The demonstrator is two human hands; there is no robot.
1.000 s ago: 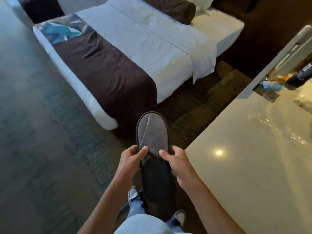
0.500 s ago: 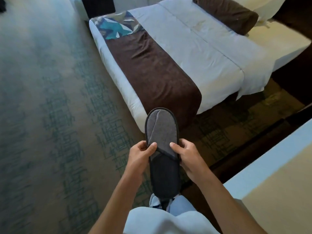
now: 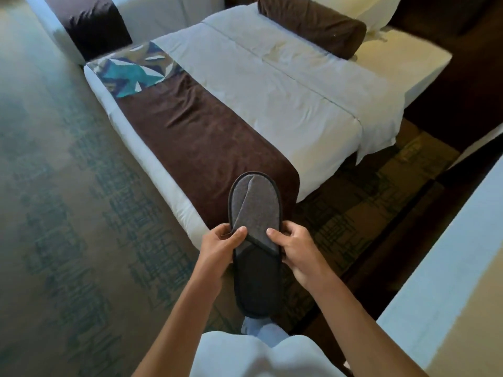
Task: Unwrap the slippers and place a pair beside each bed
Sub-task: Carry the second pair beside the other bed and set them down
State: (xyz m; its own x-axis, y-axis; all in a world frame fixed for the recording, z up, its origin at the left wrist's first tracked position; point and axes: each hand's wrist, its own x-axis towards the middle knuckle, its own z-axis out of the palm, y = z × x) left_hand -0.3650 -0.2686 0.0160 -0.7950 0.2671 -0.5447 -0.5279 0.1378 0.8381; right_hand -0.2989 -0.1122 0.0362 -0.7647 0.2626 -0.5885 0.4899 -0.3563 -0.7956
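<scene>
Item held: one grey slipper [image 3: 254, 213] with black trim and a dark insole, toe pointing away from us, in the air just in front of the foot corner of the near bed [image 3: 272, 104]; whether a second slipper lies stacked under it we cannot tell. Hands, two: our left hand [image 3: 220, 247] grips the slipper's left edge, thumb on the upper; our right hand [image 3: 296, 253] grips the right edge likewise, thumb on top, fingers curled beneath. Beds, two: the near bed, white, carrying one brown runner [image 3: 196, 131] with a blue patterned end and one brown cushion [image 3: 313, 23] toward its head; a second bed [image 3: 89, 20] just beyond it, also with a brown runner. Patterned carpet [image 3: 68, 213] lies left of the near bed; one pale counter [image 3: 449, 281] stands right of it.
</scene>
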